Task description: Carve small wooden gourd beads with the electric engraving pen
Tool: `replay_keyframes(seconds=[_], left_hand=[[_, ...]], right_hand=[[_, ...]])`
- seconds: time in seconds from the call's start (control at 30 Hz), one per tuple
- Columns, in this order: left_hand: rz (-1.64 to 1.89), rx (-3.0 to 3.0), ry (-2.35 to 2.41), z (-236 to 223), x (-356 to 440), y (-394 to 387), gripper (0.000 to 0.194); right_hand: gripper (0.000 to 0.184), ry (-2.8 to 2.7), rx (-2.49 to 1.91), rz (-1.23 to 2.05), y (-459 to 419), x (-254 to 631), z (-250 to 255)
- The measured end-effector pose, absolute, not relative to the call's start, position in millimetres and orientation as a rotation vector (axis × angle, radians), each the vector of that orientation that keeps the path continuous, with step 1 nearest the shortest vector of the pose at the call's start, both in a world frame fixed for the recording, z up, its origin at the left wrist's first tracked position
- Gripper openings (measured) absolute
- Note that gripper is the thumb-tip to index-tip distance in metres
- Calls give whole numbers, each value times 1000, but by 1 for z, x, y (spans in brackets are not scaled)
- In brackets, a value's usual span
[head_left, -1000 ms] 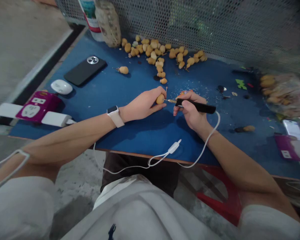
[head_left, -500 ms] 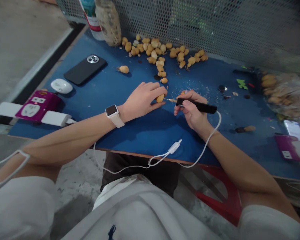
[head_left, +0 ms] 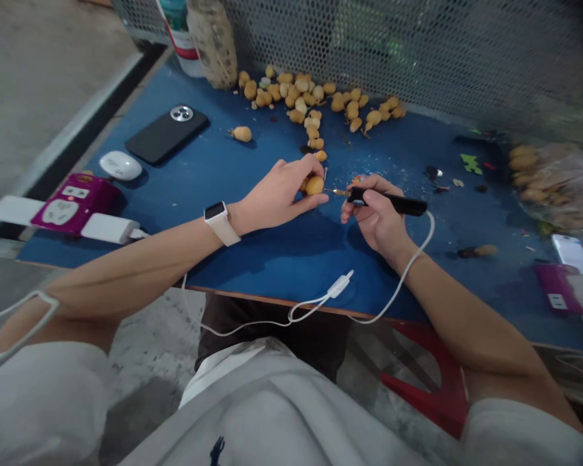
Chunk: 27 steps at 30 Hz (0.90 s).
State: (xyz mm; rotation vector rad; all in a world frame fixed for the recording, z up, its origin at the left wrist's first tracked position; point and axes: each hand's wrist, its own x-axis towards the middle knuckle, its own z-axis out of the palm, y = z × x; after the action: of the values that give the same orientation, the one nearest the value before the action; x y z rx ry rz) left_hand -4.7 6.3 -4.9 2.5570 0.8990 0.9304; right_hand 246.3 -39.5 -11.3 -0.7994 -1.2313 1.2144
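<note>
Hands close together, my left hand (head_left: 284, 193) pinches what looks like a small tan nut (head_left: 315, 186), while my right hand (head_left: 376, 217) grips a black corded pen tool (head_left: 391, 203), its long axis pointing left, tip just beside the nut.

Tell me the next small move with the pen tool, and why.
I'd probably ease the tip of the black corded pen tool in the right hand slightly closer to the tan bulb-shaped seed held in the left hand. The fine tip points at the seed, and a small gap seems to remain, though this angle makes that hard to judge.
</note>
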Motion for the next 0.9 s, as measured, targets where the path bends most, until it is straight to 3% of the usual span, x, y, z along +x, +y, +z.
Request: replay_keyframes(seconds=[0.17, 0.33, 0.47, 0.63, 0.77, 0.9], left_hand=[[870, 2381, 709, 6, -8, 12, 60], [895, 2571, 830, 4, -9, 12, 36], [877, 2647, 898, 0, -6, 10, 32], [977, 2399, 924, 5, 1, 6, 38], [1004, 2147, 786, 12, 3, 6, 59], [1066, 2173, 758, 21, 0, 6, 55]], right_hand=[[46, -1239, -810, 1227, -40, 247, -10], [48, -1126, -939, 1358, -37, 249, -12], [53, -1058, -976, 1475, -35, 251, -14], [53, -1088, -879, 1429, -35, 249, -15], [55, -1133, -882, 1370, -34, 248, -15], [56, -1121, -935, 1386, -32, 251, -16]])
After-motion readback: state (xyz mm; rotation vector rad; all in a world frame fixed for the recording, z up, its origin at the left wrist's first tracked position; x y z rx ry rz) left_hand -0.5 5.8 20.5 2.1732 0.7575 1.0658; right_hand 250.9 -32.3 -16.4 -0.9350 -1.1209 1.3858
